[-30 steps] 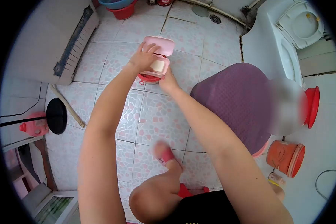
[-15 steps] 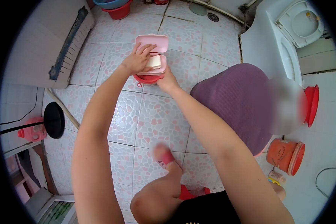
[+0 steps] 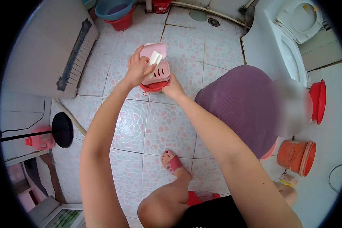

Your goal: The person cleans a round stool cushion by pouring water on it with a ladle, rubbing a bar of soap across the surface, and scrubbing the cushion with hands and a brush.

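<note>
Held in my left hand (image 3: 136, 70) is a white bar of soap (image 3: 155, 58), tilted above a pink soap box (image 3: 162, 72). The box's lid (image 3: 154, 49) is flipped back on the far side, and dark drain slots show in its pink tray. Beneath the box sits a red round container (image 3: 154, 87) with a small ring hanging at its front. My right hand (image 3: 173, 89) grips the right side of the container and box; some of its fingers are hidden behind them.
A purple cloth (image 3: 235, 102) covers a bulky shape to my right. An orange bucket (image 3: 288, 156) lies beyond it, below a red basin (image 3: 318, 102). Blue and red basins (image 3: 116, 11) stand at the far left. A black round base (image 3: 62, 129) and pink jug (image 3: 41, 140) are leftward.
My left hand has lifted the soap out of the pink box, baring the slotted tray. My right hand keeps its grip, and the view has shifted slightly.
</note>
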The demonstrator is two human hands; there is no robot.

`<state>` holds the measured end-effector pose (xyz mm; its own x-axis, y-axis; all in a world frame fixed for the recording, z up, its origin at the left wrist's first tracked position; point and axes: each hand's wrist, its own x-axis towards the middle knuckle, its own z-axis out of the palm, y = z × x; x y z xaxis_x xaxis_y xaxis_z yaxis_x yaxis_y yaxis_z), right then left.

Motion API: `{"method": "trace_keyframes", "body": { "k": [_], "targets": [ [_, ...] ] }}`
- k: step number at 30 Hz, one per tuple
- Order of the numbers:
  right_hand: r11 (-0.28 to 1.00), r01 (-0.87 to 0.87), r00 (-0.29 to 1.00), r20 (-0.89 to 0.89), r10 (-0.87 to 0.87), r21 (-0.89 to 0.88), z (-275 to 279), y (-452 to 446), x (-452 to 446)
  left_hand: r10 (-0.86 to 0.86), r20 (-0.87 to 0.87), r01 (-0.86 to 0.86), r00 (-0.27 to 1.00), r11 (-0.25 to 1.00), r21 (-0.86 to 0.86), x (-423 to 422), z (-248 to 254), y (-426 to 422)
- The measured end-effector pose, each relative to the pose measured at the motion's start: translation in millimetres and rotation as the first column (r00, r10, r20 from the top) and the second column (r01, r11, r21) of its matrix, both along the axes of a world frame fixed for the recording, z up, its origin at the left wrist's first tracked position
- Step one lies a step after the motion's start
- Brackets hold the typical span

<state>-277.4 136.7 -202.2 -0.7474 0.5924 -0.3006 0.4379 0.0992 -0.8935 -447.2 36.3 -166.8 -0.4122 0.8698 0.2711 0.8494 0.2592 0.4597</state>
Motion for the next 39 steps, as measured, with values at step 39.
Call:
{"method": "trace_keyframes", "body": {
  "k": [39],
  "targets": [
    [0.458,0.105,0.994,-0.083,-0.068,0.883,158,44,366,0.136,0.435,-0.083,0.89,0.987,-0.138,263,102,142]
  ]
}}
